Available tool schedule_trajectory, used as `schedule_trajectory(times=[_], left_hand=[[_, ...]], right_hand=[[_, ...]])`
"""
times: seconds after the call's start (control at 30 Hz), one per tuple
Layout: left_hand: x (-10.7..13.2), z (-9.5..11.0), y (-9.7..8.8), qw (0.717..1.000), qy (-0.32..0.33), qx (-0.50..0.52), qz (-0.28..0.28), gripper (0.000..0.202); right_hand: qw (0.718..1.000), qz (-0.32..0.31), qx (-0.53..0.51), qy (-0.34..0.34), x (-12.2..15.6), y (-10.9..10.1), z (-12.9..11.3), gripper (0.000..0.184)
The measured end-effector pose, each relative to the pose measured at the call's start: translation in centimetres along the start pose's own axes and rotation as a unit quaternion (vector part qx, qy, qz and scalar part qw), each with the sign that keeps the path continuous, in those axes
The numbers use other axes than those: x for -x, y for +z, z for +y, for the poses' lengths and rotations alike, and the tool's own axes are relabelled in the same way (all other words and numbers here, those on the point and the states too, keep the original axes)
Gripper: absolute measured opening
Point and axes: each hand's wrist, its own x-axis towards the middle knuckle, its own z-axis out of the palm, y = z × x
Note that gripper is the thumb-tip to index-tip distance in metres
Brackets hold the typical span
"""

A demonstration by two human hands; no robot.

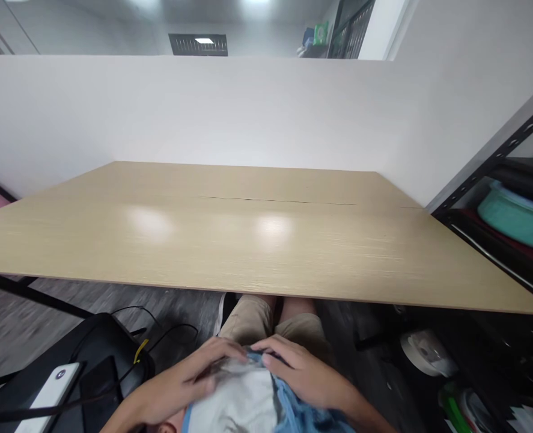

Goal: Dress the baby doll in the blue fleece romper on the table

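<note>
Left hand [191, 370] and right hand [300, 368] sit curled over the white-and-blue cloth [243, 397] against the person, short of the surface's [221, 258] near edge, clenched or loose can't tell; looks light, soft, floppy, best pinched at the blue part [291, 403].

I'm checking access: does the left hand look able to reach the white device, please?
Likely yes: the white device lies left of the left hand, mostly exposed, though a dark cable crosses it.
</note>
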Motion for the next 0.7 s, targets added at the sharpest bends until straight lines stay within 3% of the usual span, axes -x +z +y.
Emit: schedule_trajectory(times=[0.1,0.3,0.4,0.53,0.63,0.7], left_hand=[[-1.0,-0.5,0.9,0.976,-0.123,-0.149,0.102,0.055],[-2.5,-1.3,2.0,0.918,-0.266,-0.269,0.119,0.059],[-2.8,-1.4,2.3,0.924,-0.268,-0.255,0.091,0.058],[-2.4,-0.2,3.2,0.946,-0.239,-0.204,0.086,0.045],[-1.1,1.5,3.5,0.951,-0.241,-0.171,0.085,0.039],[0.1,2.3,3.4,0.955,-0.240,-0.154,0.084,0.036]], right_hand=[[0.993,-0.032,0.108,0.031,-4.5,1.8,1.2,0.035],[0.984,-0.051,0.146,0.094,-9.6,3.9,4.7,0.026],[0.982,-0.035,0.148,0.111,-10.7,4.1,5.7,0.014],[0.974,-0.022,0.161,0.155,-11.4,3.2,7.7,0.014],[0.972,-0.020,0.147,0.183,-10.0,1.3,10.1,0.018],[0.972,0.023,0.137,0.187,-7.6,0.0,11.6,0.022]])
